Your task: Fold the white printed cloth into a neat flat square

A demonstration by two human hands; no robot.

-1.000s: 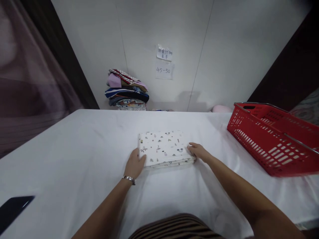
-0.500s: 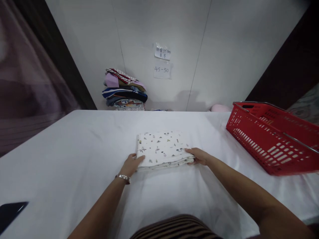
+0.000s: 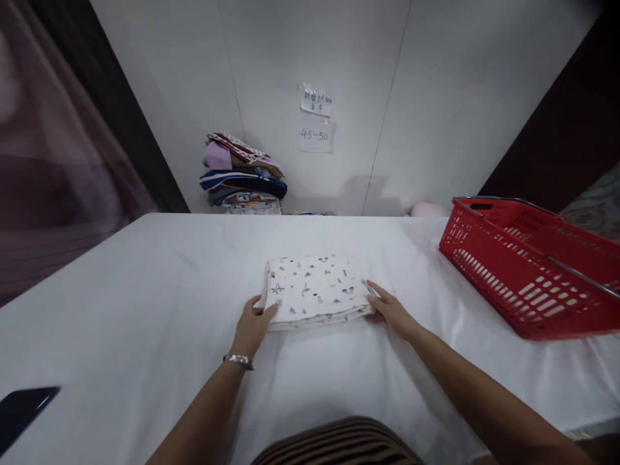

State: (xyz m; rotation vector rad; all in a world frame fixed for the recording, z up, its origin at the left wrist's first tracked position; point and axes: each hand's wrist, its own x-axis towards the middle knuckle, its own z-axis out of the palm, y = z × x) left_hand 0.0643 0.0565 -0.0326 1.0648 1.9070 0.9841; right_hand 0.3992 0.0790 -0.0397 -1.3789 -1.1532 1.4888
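A white folded cloth [image 3: 310,287] with small scattered prints lies flat on the white-covered table in front of me, its layers showing along the near edge. At its near left corner is my left hand [image 3: 252,326], thumb on top and the other fingers along the left side, closed on the edge. My right hand [image 3: 392,311] grips the right edge between thumb and fingers; some of its fingertips are hidden by the cloth. A silvery bracelet [image 3: 239,361] circles my left wrist.
A red plastic basket [image 3: 513,278] with metal handles stands on the right of the table [image 3: 145,310]. Beyond the far edge, a stack of folded fabrics [image 3: 245,174] rests against the wall, which carries paper signs [image 3: 316,135]. A dark flat object [image 3: 24,413] lies at the near left.
My right hand has shifted its hold, its fingers now higher along the cloth's right edge. My left hand has moved slightly toward the left. The cloth stays nearly in place.
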